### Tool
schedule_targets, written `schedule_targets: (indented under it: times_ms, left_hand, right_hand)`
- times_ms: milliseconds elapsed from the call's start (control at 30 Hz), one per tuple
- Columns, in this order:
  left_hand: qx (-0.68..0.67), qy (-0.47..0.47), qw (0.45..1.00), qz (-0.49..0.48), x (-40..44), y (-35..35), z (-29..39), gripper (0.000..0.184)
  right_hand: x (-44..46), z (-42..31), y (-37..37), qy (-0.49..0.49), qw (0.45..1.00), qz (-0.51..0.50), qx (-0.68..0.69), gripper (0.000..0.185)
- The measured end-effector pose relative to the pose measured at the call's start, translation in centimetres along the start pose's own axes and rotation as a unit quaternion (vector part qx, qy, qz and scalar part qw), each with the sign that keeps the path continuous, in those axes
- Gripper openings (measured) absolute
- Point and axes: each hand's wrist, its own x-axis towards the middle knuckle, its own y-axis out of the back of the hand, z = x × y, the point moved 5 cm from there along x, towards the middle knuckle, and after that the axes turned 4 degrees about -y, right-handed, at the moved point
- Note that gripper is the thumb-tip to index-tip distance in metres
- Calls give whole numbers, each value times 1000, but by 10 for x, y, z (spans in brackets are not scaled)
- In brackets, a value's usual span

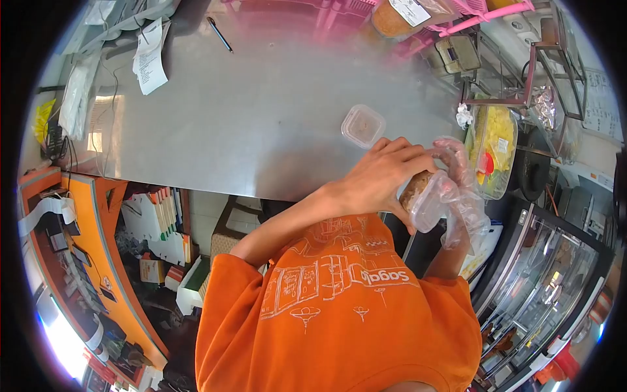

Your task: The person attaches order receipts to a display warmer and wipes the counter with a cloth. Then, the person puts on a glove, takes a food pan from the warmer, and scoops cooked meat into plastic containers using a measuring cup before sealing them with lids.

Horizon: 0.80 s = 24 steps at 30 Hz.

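My left hand [390,171] is bare, with its fingers and thumb wrapped round a small clear plastic container [428,208]. The container is tilted, and brown food [413,188] shows inside it. My right hand [459,186] wears a loose clear plastic glove and grips the container's right side; its fingertips are partly hidden by the glove's folds. A small square clear plastic lid or tub [364,126] lies on the metal table [261,117] just beyond my left hand.
A clear box of yellow food [496,147] stands to the right, beside a metal rack [532,78]. Pink baskets [353,6] and a tub of orange-brown food [392,19] are at the back. A pen [220,35] and paper receipts [151,62] lie far left.
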Motion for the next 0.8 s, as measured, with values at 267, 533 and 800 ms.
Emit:
schedule_targets:
  times_ms: [267,533,800]
  left_hand:
    - [89,65,989,97,-31,-18,-59,86]
    - [262,73,957,105,-31,-12,-110,90]
    - [353,117,924,90,-8,-20,-123,54]
  right_hand:
    - [7,73,8,-78,993,69,55,42]
    - [30,147,10,-106,954,282,-8,39]
    - [51,91,-4,109,843,347,-397,37]
